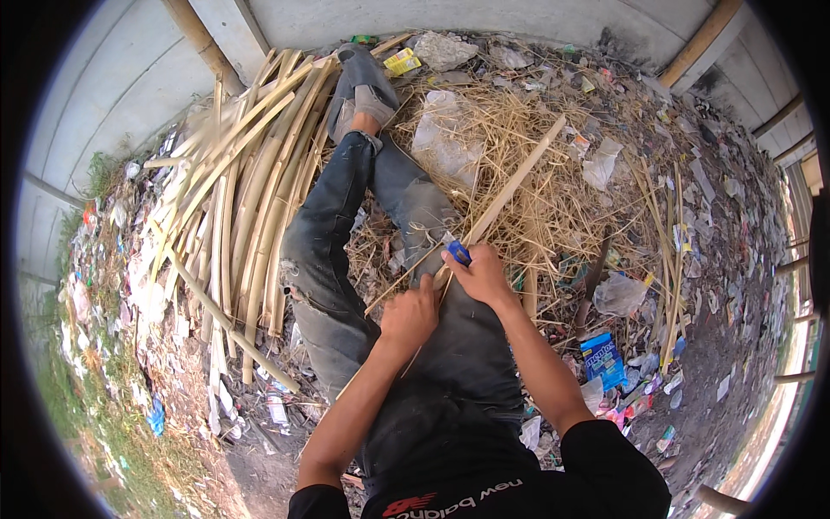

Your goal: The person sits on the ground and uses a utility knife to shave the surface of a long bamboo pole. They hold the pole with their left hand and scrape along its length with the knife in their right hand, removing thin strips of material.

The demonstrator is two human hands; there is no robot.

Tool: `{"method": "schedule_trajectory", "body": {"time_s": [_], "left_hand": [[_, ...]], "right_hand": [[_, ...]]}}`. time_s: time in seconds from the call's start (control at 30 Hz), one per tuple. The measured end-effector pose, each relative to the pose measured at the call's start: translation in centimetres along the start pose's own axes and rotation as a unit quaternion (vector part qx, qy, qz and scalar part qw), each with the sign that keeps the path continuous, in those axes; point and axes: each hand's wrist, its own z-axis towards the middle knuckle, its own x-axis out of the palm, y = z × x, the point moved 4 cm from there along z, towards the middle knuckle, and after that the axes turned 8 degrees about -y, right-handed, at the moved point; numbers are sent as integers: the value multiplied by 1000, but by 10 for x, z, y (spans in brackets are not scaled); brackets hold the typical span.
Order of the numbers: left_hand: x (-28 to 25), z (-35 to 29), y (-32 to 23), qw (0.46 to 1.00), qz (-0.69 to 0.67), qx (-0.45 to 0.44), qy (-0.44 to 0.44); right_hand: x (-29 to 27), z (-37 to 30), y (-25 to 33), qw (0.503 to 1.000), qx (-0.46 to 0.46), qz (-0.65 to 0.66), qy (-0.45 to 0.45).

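Observation:
A pale bamboo strip (519,182) slants across my outstretched legs, its far end over the straw-like shavings. Toward the strip's near end, over my thighs, my left hand (411,316) is closed on it with the fingers curled. Just ahead and to the right, my right hand (482,275) wraps round a small blue-handled knife (458,253), held against the strip. A bit of its metal shows by the handle, but my fingers hide the rest. A thin sliver (398,288) sticks out to the left between the hands.
On the left lies a pile of long bamboo strips (259,208). Thin shavings (540,208) cover the ground right of my legs, with a blue packet (603,362) nearer me. More strips (670,259) lie farther right. A grey wall (450,19) closes off the far side.

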Motion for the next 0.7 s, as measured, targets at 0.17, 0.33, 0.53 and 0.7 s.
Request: {"method": "schedule_trajectory", "body": {"time_s": [0.17,0.33,0.53,0.7], "left_hand": [[6,6,0,1000,-3,30,5],[47,20,42,995,-76,61,-27],[9,14,30,993,-114,11,-20],[-11,9,21,996,-86,26,-10]], "right_hand": [[-1,-15,-2,979,-46,196,22],[-27,-42,29,853,58,484,187],[-89,-8,-71,759,225,516,-326],[-175,-28,-217,562,241,543,-576]]}}
